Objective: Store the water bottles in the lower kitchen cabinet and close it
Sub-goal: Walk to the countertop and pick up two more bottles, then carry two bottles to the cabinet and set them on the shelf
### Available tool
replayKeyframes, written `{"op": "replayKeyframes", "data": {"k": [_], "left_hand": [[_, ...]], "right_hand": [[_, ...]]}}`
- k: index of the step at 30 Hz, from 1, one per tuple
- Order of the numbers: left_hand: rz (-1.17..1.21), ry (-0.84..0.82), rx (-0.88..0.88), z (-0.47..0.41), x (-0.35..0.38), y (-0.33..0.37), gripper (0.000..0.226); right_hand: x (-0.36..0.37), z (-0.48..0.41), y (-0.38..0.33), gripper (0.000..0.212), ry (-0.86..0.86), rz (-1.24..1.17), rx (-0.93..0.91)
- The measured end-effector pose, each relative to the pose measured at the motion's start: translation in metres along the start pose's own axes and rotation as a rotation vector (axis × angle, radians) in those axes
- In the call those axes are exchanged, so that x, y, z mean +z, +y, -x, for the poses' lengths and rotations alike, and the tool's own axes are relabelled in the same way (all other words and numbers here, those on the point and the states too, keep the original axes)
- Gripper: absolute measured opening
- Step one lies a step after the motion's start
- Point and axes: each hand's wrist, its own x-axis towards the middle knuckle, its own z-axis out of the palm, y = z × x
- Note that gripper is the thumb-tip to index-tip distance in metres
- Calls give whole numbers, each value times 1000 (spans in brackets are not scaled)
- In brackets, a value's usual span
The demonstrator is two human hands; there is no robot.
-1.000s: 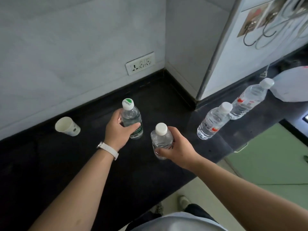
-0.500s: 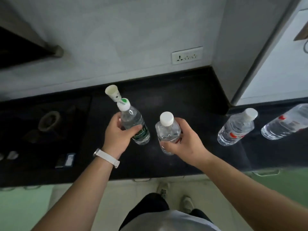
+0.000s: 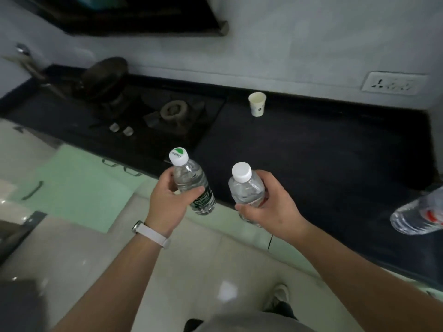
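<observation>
Lifted off desk (image 3: 323, 152) now: green bottle (image 3: 191, 180) gripped by left hand (image 3: 167, 202) fingers (image 3: 191, 191), plain bottle (image 3: 247, 188) by right hand (image 3: 271, 209); cabinet (image 3: 79, 185) at 9 o'clock next.

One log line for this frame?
left hand: holds green-label bottle | right hand: holds plain-cap bottle | counter: third bottle, paper cup

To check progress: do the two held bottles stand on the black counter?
No: the left hand holds the green-label bottle and the right hand the plain bottle, lifted beyond the edge of the counter.
</observation>
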Motion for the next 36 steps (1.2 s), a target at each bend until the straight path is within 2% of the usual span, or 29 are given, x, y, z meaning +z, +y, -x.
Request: {"op": "replayKeyframes", "data": {"k": [4, 10, 15, 20, 29, 36], "left_hand": [[3, 121, -31, 32, -80, -23, 62], [41, 286, -90, 91, -213, -63, 55], [88, 414, -89, 139, -323, -88, 63], [90, 551, -101, 197, -410, -112, 63], [115, 749, -180, 255, -492, -171, 58], [107, 826, -260, 240, -540, -210, 57]], "right_hand": [[70, 11, -29, 61, -107, 0, -54], [195, 47, -74, 56, -216, -3, -115], [305, 77, -118, 52, -337, -1, -192], [394, 107, -155, 55, -445, -25, -242], [500, 117, -182, 55, -679, 30, -266], [581, 81, -194, 54, -766, 36, -260]]}}
